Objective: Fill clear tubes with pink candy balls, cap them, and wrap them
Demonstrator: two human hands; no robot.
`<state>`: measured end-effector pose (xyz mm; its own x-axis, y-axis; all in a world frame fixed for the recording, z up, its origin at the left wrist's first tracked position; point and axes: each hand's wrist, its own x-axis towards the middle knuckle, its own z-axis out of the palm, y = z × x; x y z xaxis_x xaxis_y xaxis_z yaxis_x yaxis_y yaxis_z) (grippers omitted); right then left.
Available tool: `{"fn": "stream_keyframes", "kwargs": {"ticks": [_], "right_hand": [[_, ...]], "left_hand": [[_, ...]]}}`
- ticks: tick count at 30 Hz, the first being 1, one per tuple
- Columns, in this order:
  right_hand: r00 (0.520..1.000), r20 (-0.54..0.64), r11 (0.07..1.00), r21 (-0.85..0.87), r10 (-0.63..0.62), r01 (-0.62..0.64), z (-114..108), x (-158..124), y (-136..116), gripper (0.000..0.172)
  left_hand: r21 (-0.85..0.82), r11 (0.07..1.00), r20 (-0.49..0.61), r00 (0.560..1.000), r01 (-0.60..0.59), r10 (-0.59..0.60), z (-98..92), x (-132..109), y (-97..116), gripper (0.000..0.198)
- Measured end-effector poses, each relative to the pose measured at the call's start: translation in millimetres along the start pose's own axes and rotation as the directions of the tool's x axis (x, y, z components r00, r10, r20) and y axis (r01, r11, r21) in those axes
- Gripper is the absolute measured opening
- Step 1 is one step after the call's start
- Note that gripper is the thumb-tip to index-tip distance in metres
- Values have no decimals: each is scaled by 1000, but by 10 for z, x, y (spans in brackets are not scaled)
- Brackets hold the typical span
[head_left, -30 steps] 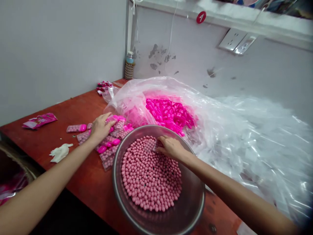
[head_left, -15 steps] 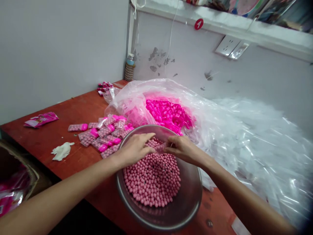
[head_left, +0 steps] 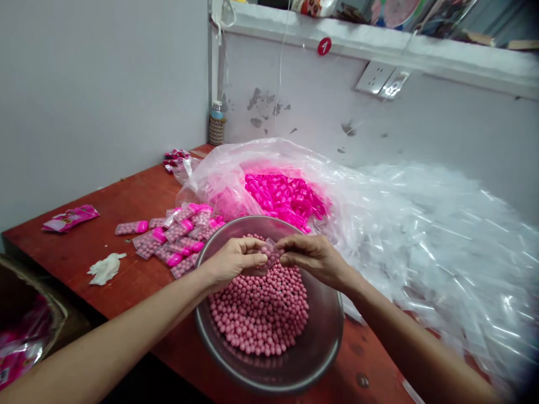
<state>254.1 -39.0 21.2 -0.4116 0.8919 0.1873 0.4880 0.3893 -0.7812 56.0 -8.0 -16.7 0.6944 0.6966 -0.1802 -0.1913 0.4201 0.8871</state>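
Observation:
Over a metal bowl (head_left: 314, 348) of pink beads (head_left: 261, 314), both my hands are closed on one small clear plastic container (head_left: 272, 253) with pink beads showing inside. My left hand (head_left: 238, 261) pinches its left end between thumb and fingers. At the other end, the fingertips of my right hand (head_left: 314, 255) grip its edge. Left of the bowl lies a pile of filled clear containers (head_left: 179, 233) with bright pink caps. Behind the bowl, loose pink caps (head_left: 286, 196) lie in a big clear plastic bag (head_left: 269, 148).
Many empty clear containers (head_left: 442, 241) are heaped on the right of the red table (head_left: 135, 196). Pink packets (head_left: 71, 217) and a crumpled white scrap (head_left: 106, 268) lie at left. A cardboard box (head_left: 59, 314) stands below the table's left edge. A woven-covered bottle (head_left: 217, 126) stands in the corner.
My left hand has closed its fingers on the container's left end; before, they were spread apart. The container has risen slightly clear of the beads. The view has shifted a little.

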Motion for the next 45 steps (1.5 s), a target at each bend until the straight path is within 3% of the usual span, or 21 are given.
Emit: {"fn": "stream_keyframes", "kwargs": {"ticks": [2, 6, 8, 10, 13, 16, 17, 20, 23, 30, 34, 39, 43, 45], "right_hand": [[999, 21, 999, -37, -36, 37, 1, -6, -22, 25], [981, 189, 975, -212, -34, 74, 1, -61, -134, 39], [983, 182, 981, -186, -14, 48, -6, -108, -152, 47], [995, 103, 997, -72, 18, -11, -53, -149, -86, 53], [979, -116, 985, -12, 170, -173, -261, -166, 195, 48], [861, -376, 855, -255, 342, -451, -579, -95, 621, 32], [838, -404, 806, -310, 368, -504, -674, -53, 771, 26], [812, -397, 719, -395, 427, -571, -831, 95, 1179, 11], [785, -389, 660, -428, 482, -617, -791, 225, 1471, 14], [751, -367, 638, -397, 549, -660, -700, 252, 1736, 24], [774, -358, 696, -345, 523, -630, -798, 121, 1590, 21], [861, -342, 799, -350, 377, -489, -728, -30, 958, 18], [968, -198, 834, -498, 156, -237, -478, -58, 354, 17], [992, -112, 874, -474, 59, -105, -330, -34, 137, 18]], "left_hand": [[9, 1000, 41, 999, 0, 0, 16, -1, 2, 31], [153, 987, 145, 989, -40, 17, 19, -13, 27, 28], [179, 981, 107, 993, -70, 52, -2, -20, 35, 31], [200, 973, 26, 993, -114, 112, -27, -24, 34, 32], [330, 930, 15, 985, -165, 170, -34, -28, 32, 29], [425, 887, 58, 983, -182, 174, -4, -25, 41, 28], [434, 882, 53, 983, -181, 175, 4, -20, 45, 29], [457, 872, 29, 982, -177, 184, -2, 0, 44, 30], [443, 877, -4, 978, -186, 210, -43, 13, 20, 30], [358, 924, -27, 988, -134, 153, -68, 7, 18, 34], [319, 937, -48, 985, -143, 167, -40, 8, 40, 32], [255, 950, -67, 977, -180, 203, -18, -1, 40, 31], [311, 913, -77, 951, -263, 300, -7, -20, 48, 29], [336, 895, -58, 942, -294, 331, 1, -27, 42, 28]]}}
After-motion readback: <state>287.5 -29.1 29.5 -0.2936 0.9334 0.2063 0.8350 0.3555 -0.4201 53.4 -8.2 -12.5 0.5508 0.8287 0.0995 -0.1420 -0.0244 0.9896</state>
